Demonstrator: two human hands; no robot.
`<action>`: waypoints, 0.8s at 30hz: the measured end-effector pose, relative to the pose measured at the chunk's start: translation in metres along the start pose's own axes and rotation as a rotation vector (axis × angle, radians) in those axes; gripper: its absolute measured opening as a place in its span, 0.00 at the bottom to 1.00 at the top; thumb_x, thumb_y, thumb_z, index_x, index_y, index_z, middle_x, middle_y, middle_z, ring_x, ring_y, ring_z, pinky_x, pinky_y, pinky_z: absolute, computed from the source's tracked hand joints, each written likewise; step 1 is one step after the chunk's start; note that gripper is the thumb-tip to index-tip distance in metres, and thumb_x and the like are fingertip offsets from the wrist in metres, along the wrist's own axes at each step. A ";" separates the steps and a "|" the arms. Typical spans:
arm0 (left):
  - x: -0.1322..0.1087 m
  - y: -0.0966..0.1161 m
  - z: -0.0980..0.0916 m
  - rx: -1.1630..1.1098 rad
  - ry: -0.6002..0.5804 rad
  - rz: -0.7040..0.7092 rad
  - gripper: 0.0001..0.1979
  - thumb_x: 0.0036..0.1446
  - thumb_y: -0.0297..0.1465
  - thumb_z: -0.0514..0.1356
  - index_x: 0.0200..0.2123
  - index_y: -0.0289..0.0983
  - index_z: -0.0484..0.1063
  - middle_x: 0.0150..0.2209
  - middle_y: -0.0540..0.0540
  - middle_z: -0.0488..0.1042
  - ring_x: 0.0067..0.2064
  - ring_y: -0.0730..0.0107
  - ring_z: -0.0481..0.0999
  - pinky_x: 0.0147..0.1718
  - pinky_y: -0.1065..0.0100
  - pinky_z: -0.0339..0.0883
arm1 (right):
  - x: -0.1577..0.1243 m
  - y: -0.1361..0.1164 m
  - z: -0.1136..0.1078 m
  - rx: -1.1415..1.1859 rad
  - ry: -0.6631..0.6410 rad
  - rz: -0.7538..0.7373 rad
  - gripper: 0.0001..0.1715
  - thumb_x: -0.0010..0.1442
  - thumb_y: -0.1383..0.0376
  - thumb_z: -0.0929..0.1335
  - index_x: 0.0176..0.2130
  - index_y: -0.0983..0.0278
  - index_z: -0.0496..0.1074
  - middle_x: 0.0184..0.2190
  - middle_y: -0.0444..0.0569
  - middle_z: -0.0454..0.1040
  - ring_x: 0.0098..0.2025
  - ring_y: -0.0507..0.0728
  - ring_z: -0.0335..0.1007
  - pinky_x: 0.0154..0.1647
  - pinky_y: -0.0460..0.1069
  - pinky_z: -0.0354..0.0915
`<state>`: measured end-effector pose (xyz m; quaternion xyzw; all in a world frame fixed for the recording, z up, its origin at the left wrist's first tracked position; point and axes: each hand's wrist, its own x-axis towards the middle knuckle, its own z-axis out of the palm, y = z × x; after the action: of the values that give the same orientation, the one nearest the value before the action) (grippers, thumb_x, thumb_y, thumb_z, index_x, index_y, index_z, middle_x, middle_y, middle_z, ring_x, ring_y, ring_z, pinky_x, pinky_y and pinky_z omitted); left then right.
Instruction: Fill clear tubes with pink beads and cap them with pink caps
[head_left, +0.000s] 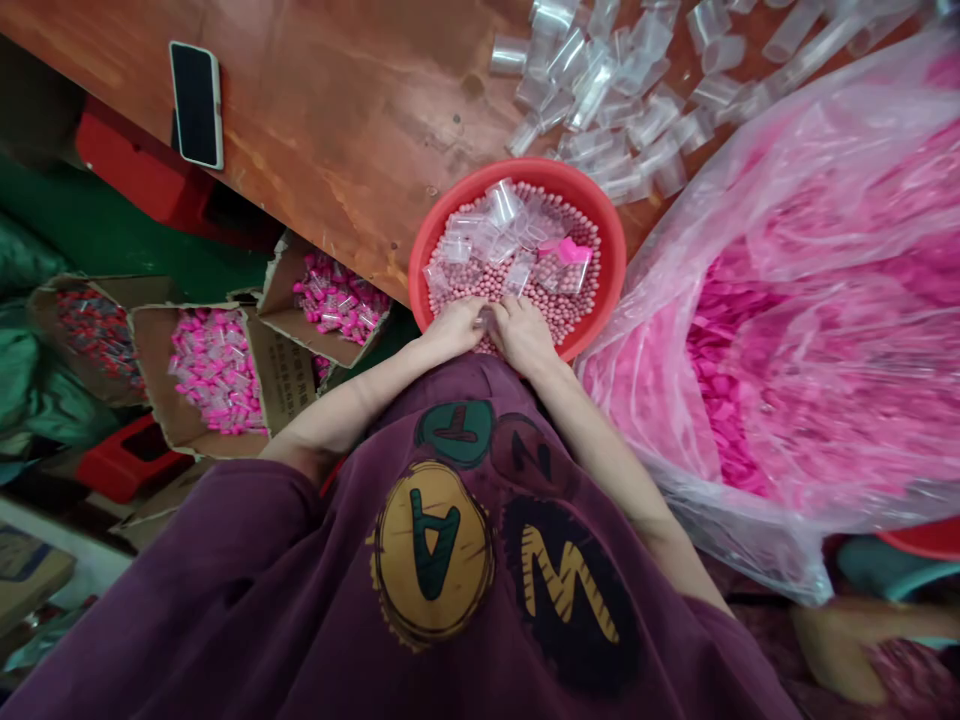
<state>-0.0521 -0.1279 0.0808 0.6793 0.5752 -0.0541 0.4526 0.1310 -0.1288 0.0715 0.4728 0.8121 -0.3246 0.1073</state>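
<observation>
1. Nearest the body, the left hand [454, 325] and right hand [525, 335] meet side by side on the near rim of the red basin [609, 232], with their fingers curled down into it. Something small and clear seems to sit between the fingertips. It is too small to tell whether either hand actually grips it.
2. Under and just ahead of the fingers, pale pink beads [577, 305] fill the basin. Loose clear tubes [499, 205] lie on top of them, and a pink heart-shaped piece [574, 250] lies a little beyond the right hand.
3. To the left of the left hand and lower down, off the counter [337, 110], stand open cardboard boxes [217, 370] of pink-filled tubes.
4. To the right of the right hand, a large clear bag [787, 300] of pink pieces presses against the basin's side.
5. Beyond the basin, a heap of empty tubes [600, 100] lies on the counter. A phone [195, 105] lies far off to the left, at the counter's edge.
6. Risks, as I judge them:
   - The basin appears to sit right at the counter's edge, so both hands bearing down on its near rim could tip it and send beads into the lap or the boxes.
   - Round beads could roll off the fingers.
   - The slumping bag could nudge the basin.
</observation>
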 end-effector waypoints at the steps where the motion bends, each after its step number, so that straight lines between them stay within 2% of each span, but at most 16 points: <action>1: 0.000 0.001 0.001 0.002 -0.018 0.030 0.23 0.73 0.21 0.62 0.67 0.30 0.82 0.65 0.31 0.86 0.68 0.48 0.85 0.72 0.53 0.78 | -0.004 0.000 -0.001 -0.011 -0.020 0.005 0.28 0.83 0.64 0.65 0.72 0.75 0.78 0.65 0.74 0.81 0.67 0.76 0.72 0.69 0.64 0.69; 4: -0.003 0.006 -0.002 0.102 -0.058 0.099 0.20 0.75 0.24 0.61 0.64 0.32 0.85 0.64 0.31 0.87 0.69 0.45 0.84 0.73 0.48 0.77 | -0.015 0.002 -0.003 -0.052 -0.050 0.006 0.26 0.84 0.63 0.64 0.66 0.77 0.81 0.59 0.73 0.82 0.62 0.75 0.73 0.66 0.62 0.69; 7: -0.007 0.006 -0.013 0.249 -0.079 0.092 0.20 0.75 0.21 0.56 0.56 0.30 0.88 0.63 0.27 0.85 0.70 0.41 0.81 0.72 0.47 0.78 | -0.025 0.017 -0.009 -0.107 -0.092 0.015 0.23 0.81 0.68 0.63 0.58 0.78 0.84 0.54 0.75 0.83 0.58 0.75 0.73 0.62 0.64 0.70; 9: -0.005 0.004 -0.020 0.297 -0.050 0.055 0.22 0.74 0.19 0.54 0.56 0.29 0.88 0.66 0.26 0.83 0.72 0.40 0.79 0.69 0.48 0.79 | -0.032 0.032 -0.015 -0.126 -0.077 0.046 0.21 0.80 0.68 0.65 0.55 0.78 0.84 0.52 0.75 0.83 0.57 0.76 0.73 0.61 0.65 0.71; 11: 0.004 0.004 -0.018 0.301 -0.011 0.030 0.23 0.74 0.18 0.53 0.57 0.28 0.88 0.67 0.26 0.82 0.72 0.40 0.78 0.67 0.49 0.80 | -0.037 0.045 -0.021 -0.128 -0.020 0.085 0.20 0.78 0.66 0.67 0.57 0.78 0.83 0.54 0.76 0.82 0.58 0.77 0.73 0.63 0.67 0.71; 13: 0.019 0.009 -0.005 0.282 0.016 0.007 0.25 0.75 0.17 0.50 0.58 0.28 0.88 0.67 0.26 0.82 0.72 0.42 0.78 0.67 0.50 0.79 | -0.038 0.051 -0.024 -0.123 0.036 0.129 0.21 0.77 0.65 0.69 0.59 0.77 0.82 0.57 0.76 0.81 0.62 0.79 0.73 0.65 0.68 0.72; 17: 0.053 0.021 0.042 0.119 0.046 -0.095 0.27 0.77 0.17 0.47 0.60 0.28 0.86 0.67 0.27 0.83 0.69 0.45 0.83 0.66 0.52 0.79 | -0.036 0.049 -0.015 -0.062 0.096 0.259 0.20 0.75 0.66 0.69 0.59 0.74 0.82 0.58 0.76 0.81 0.63 0.81 0.73 0.64 0.71 0.73; 20: 0.070 0.018 0.070 -0.059 0.057 -0.055 0.21 0.72 0.17 0.56 0.55 0.32 0.87 0.64 0.30 0.84 0.66 0.44 0.85 0.67 0.51 0.79 | -0.041 0.054 0.001 0.062 0.199 0.362 0.24 0.73 0.65 0.71 0.63 0.72 0.81 0.61 0.73 0.80 0.65 0.80 0.74 0.69 0.74 0.74; 22: 0.076 0.009 0.077 -0.167 0.059 0.043 0.16 0.64 0.16 0.63 0.48 0.32 0.88 0.62 0.30 0.85 0.66 0.42 0.85 0.70 0.50 0.77 | -0.046 0.062 0.011 0.171 0.294 0.400 0.29 0.72 0.63 0.73 0.69 0.68 0.79 0.64 0.71 0.79 0.67 0.79 0.74 0.73 0.76 0.73; 24: 0.077 -0.003 0.077 -0.285 0.063 0.105 0.14 0.58 0.17 0.69 0.46 0.30 0.88 0.62 0.29 0.86 0.66 0.41 0.85 0.72 0.49 0.75 | -0.050 0.070 0.018 0.266 0.375 0.407 0.33 0.72 0.62 0.73 0.72 0.65 0.76 0.67 0.69 0.77 0.70 0.78 0.74 0.77 0.77 0.71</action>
<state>0.0057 -0.1242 -0.0112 0.6386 0.5547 0.0731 0.5283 0.2138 -0.1514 0.0520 0.6871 0.6569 -0.3072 -0.0443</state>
